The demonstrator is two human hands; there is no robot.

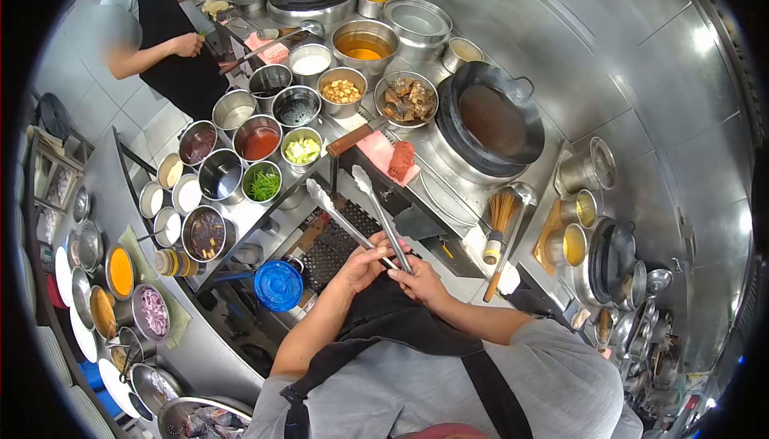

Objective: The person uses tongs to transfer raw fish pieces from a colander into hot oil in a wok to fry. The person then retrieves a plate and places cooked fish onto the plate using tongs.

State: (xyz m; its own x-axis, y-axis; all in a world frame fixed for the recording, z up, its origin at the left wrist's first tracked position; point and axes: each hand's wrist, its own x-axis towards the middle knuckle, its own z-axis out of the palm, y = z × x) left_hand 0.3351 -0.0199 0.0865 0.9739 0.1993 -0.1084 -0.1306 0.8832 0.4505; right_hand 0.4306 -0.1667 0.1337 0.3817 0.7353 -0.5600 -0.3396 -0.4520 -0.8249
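a person in a grey shirt (448, 395) and black apron (380, 311) is standing in a steel kitchen, looking down at a pair of metal tongs (344, 219) held in front of the waist. preparation is looking well advanced: chopped green pieces (263, 185), pale green chunks (302, 150) and sliced purple onion (150, 312) are already sitting cut in their containers, and brown, cooked-looking pieces (407, 101) are resting in a bowl beside the wok (532, 126). the wok is holding brown liquid. the tongs are carrying nothing, so no food seems to be in handling at this moment; how much work is remaining, this view is not showing.

the left hand (365, 267) and right hand (421, 284) are meeting near the tongs' joined end, almost touching. each grip is closing on the tongs, fingers curled round the metal. both forearms are angling inward from bent elbows, keeping the hands low and central. the tongs' two arms are spreading apart and pointing away from the body, above a dark mat (344, 239) and short of the bench (320, 126). a co-worker (180, 42) is standing farther off, at the upper left.
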